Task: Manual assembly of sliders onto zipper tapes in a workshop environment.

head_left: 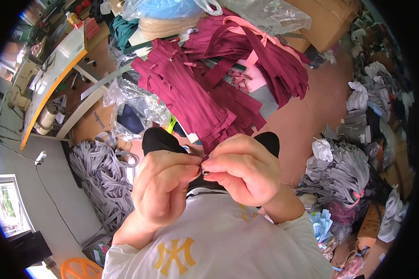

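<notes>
Small, shiny metal piece [206, 173], maroon tape [204, 158]

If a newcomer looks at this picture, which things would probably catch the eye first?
Probably the maroon strips, spread in big bundles over the upper middle of the view. Just below them, the left hand and right hand meet, pinching at a small metallic piece. Next, perhaps, the grey strips heaped at the left.

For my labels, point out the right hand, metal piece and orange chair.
Right hand [246, 167]: head view, back of hand.
Metal piece [206, 173]: head view, exposed end.
Orange chair [81, 261]: head view, top rim.
</notes>
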Demonstrator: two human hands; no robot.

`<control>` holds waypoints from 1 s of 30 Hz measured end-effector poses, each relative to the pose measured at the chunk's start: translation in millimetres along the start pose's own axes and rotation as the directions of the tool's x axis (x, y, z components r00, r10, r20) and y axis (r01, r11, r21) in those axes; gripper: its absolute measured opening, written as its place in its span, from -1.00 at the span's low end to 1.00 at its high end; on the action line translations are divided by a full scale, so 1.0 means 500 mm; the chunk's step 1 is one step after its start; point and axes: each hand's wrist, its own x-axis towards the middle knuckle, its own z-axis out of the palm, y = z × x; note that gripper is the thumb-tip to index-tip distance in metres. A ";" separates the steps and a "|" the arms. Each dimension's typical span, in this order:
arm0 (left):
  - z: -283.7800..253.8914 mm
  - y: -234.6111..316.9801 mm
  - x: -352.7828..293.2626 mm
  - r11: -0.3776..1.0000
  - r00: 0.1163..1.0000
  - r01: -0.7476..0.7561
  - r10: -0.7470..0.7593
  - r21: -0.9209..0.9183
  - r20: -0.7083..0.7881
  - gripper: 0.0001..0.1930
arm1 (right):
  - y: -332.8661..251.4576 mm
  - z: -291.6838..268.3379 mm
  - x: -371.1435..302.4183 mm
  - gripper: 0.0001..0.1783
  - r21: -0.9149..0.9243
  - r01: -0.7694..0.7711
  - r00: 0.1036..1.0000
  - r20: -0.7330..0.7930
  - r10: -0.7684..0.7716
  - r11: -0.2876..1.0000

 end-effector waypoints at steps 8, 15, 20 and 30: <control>0.006 0.001 -0.002 0.997 1.000 0.000 0.002 0.072 -0.029 -0.84 | -0.014 -0.002 0.009 -0.62 -0.009 -0.090 0.995 0.047 0.090 0.996; 0.013 0.002 -0.011 0.995 0.995 0.099 -0.100 -0.022 -0.024 -0.89 | -0.011 -0.002 0.007 -0.64 0.067 -0.160 0.983 0.096 0.153 0.985; 0.014 0.005 -0.011 0.897 0.959 0.271 -0.283 -0.351 0.018 -0.84 | -0.004 -0.007 0.006 -0.70 0.096 -0.209 0.975 0.094 0.201 0.973; 0.037 -0.010 -0.024 0.498 0.857 0.369 -0.508 -0.785 0.081 -0.79 | -0.024 0.035 -0.022 -0.80 0.708 -0.457 0.786 0.040 0.617 0.538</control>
